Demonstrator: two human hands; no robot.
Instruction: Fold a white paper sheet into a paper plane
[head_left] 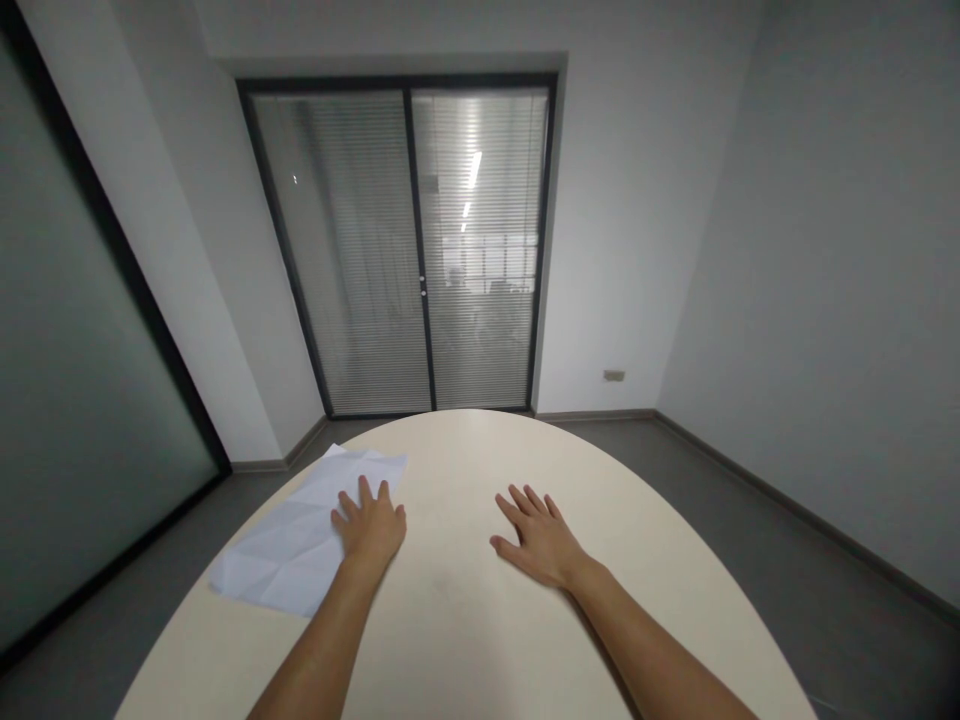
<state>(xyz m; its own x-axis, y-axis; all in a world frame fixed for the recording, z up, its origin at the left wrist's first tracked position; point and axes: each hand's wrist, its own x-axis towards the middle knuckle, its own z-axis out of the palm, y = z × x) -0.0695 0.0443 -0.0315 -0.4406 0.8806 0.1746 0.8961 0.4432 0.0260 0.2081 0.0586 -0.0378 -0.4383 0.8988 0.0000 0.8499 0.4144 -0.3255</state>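
A creased white sheet of paper lies on the left part of the round, cream-coloured table. My left hand rests palm down over the paper's right side, fingers spread, holding nothing. The hand and forearm hide part of the sheet's right edge. To the right, apart from the paper, my right hand is flat on or just above the bare tabletop. Its fingers are stretched out and slightly apart, with nothing in them.
Beyond the table stands a dark-framed glass door with blinds. A frosted glass panel is on the left. A wall socket sits low on the white back wall. Grey floor surrounds the table's curved edge.
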